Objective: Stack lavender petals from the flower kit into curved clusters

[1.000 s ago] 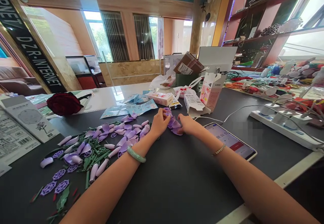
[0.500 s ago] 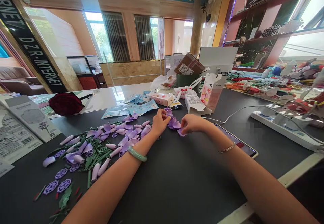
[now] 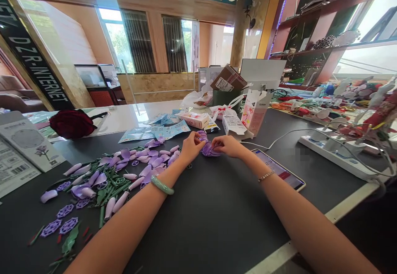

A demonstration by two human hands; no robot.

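Left hand [image 3: 191, 148] curled shut, pinching purple petals [image 3: 209, 149], right hand [image 3: 227, 145] bent, gripping them too, phone [image 3: 278, 170] near, pile of flower bits [image 3: 151, 170] beside

Bright daylight through the windows [image 3: 114, 38] at upper left and the window [image 3: 369, 55] at far right, both nearly blown out to white. Glare across the white counter [image 3: 139, 113] just above centre. Dark tabletop [image 3: 217, 224] evenly lit, with only soft, faint shadows. Purple petals [image 3: 209, 150] at centre fairly sharp, nothing clearly out of focus. Strong wide-angle bending toward the edges, black sign [image 3: 34, 55] at upper left curved and leaning. Pixelated mosaic patch [image 3: 302, 155] right of centre.
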